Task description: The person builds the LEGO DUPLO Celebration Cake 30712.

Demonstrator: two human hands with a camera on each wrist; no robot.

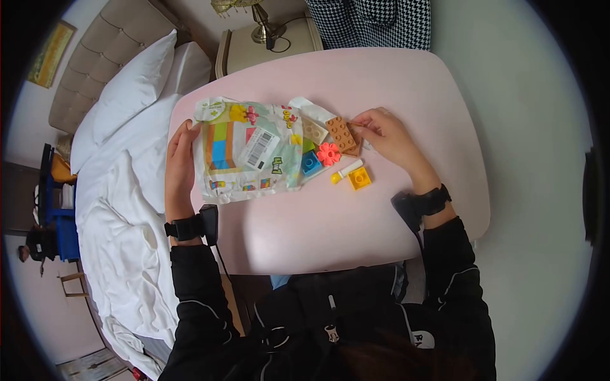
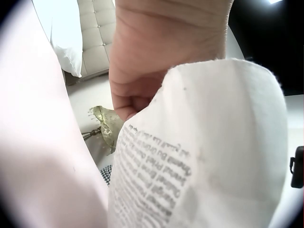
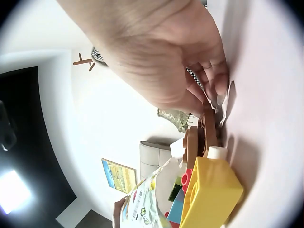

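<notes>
A printed toy-brick bag [image 1: 219, 174] lies on the table at the left, a barcode label on its face. My left hand [image 1: 182, 151] grips the bag's left edge; in the left wrist view its fingers [image 2: 130, 102] curl at the white printed paper [image 2: 223, 142]. Bricks spill from the bag's right end: a light brown brick [image 1: 340, 134], a coral flower piece [image 1: 328, 153], a blue brick [image 1: 311, 163] and a beige one [image 1: 314, 131]. My right hand [image 1: 389, 136] pinches a brown brick [image 3: 209, 126] behind the light brown one, fingertips close to torn white paper.
Nearer me on the pink table [image 1: 330, 228] lie a yellow brick [image 1: 359, 179] and a white piece with a yellow end [image 1: 347, 171]. The bed [image 1: 121, 228] stands left, a nightstand [image 1: 273, 57] with a lamp [image 1: 262, 28] beyond the table, and a houndstooth seat [image 1: 375, 25] beside it.
</notes>
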